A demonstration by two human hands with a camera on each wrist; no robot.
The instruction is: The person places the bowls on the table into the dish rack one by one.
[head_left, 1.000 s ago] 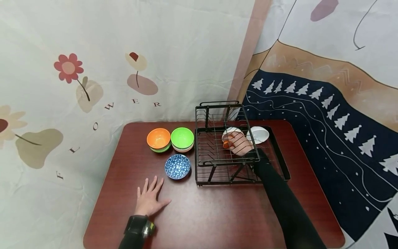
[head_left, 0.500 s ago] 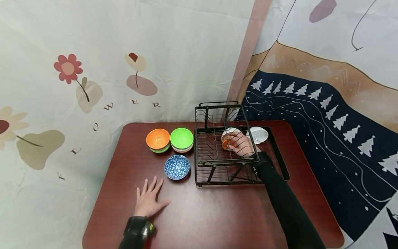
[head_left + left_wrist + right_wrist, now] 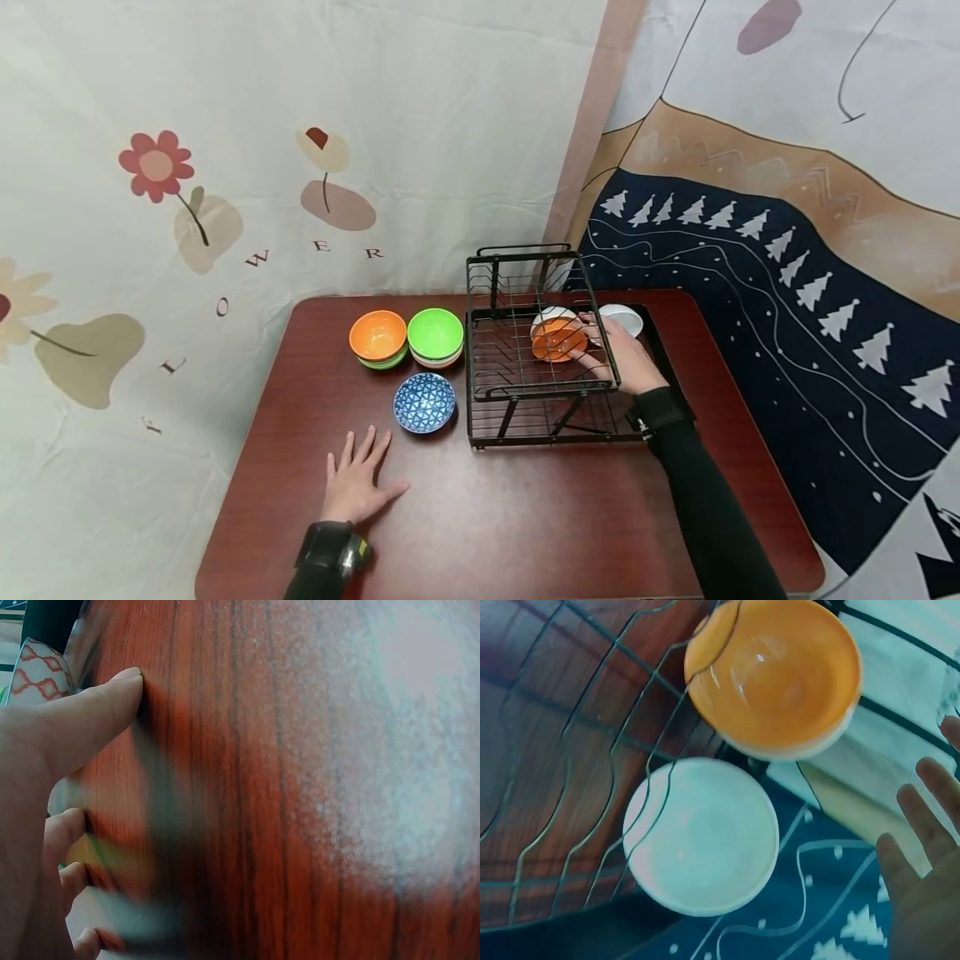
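An orange-lined bowl (image 3: 558, 342) with a pale outside sits on the lower tier of the black wire dish rack (image 3: 491, 437), seen through the upper tier's wires. A white rim shows right behind it. My right hand (image 3: 628, 357) is just right of this bowl, its fingers extended and spread; in the right wrist view they stand apart from the orange-lined bowl (image 3: 780, 679). A white bowl (image 3: 621, 317) stands behind that hand. My left hand (image 3: 356, 483) rests palm down on the table, fingers spread, nearest to a blue patterned bowl (image 3: 424, 403).
Left of the rack, an orange bowl (image 3: 378, 335) is stacked on a green one, and a green bowl (image 3: 436, 332) tops another stack. The brown table (image 3: 480, 533) has rounded corners and meets a printed wall cloth (image 3: 420, 167) at the back.
My right hand lets go of the orange-lined bowl and draws back to the right. The bowl's inside now shows more fully. My left hand stays in place.
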